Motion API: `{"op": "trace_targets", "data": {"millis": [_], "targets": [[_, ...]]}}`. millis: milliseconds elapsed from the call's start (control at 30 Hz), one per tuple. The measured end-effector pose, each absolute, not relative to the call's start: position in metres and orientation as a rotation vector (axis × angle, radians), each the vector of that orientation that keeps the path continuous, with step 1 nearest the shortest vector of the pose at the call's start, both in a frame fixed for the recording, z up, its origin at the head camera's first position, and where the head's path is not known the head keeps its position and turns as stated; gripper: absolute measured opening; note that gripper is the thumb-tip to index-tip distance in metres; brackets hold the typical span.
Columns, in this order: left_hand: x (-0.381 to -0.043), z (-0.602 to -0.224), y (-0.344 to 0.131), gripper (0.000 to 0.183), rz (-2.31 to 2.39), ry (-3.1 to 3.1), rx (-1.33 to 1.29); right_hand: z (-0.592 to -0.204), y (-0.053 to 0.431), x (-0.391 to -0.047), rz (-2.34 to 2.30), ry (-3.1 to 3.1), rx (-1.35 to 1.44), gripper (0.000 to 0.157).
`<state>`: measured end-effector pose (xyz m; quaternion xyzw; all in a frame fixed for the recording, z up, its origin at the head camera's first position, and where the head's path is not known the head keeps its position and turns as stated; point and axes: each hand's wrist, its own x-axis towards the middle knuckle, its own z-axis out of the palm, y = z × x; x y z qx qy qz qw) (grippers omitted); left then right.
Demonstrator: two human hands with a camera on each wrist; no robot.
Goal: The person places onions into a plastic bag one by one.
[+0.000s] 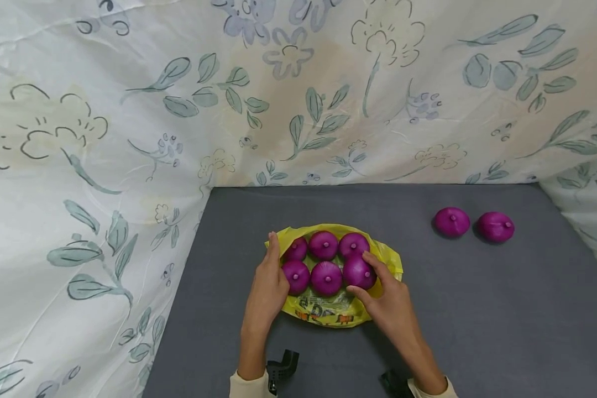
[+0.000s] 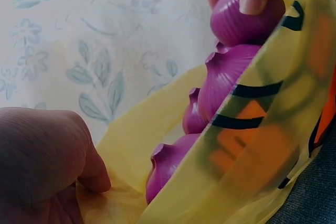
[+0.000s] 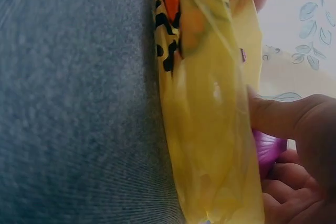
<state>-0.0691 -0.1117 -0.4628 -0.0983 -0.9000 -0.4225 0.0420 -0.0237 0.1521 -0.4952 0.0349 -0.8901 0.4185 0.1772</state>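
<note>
A yellow plastic bag (image 1: 323,319) with dark and orange print lies spread open, with several glossy purple onions (image 1: 326,278) in it. My left hand (image 1: 267,287) holds the bag's left edge; in the left wrist view its thumb (image 2: 94,174) presses on the yellow film. At the bag's right side, my right hand (image 1: 390,301) grips one onion (image 1: 359,272) between thumb and fingers, over the front right of the group. Seen from the right wrist, the bag's wall hides most of that onion (image 3: 269,148).
Two more purple onions, a left one (image 1: 451,222) and a right one (image 1: 495,227), sit at the back right of the dark grey table (image 1: 502,309). Floral cloth (image 1: 298,127) hangs behind and at both sides. Black wrist mounts (image 1: 282,366) show near my sleeves.
</note>
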Motion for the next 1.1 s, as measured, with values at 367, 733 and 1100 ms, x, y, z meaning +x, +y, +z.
{"op": "trace_targets", "data": {"millis": [367,733,1100], "targets": [[-0.069,-0.461,-0.111,0.079,-1.315,-2.758,-0.280,-0.498,0.153,-0.025,1.156,-2.649,0.087,0.080],[-0.069,-0.463,-0.111,0.081,-1.323,-2.764,-0.267,-0.504,0.152,-0.029,1.086,-2.685,0.121,0.082],[-0.072,-0.463,-0.110,0.080,-1.283,-2.779,-0.301,-0.505,0.152,-0.029,1.031,-2.702,0.135,0.083]]}}
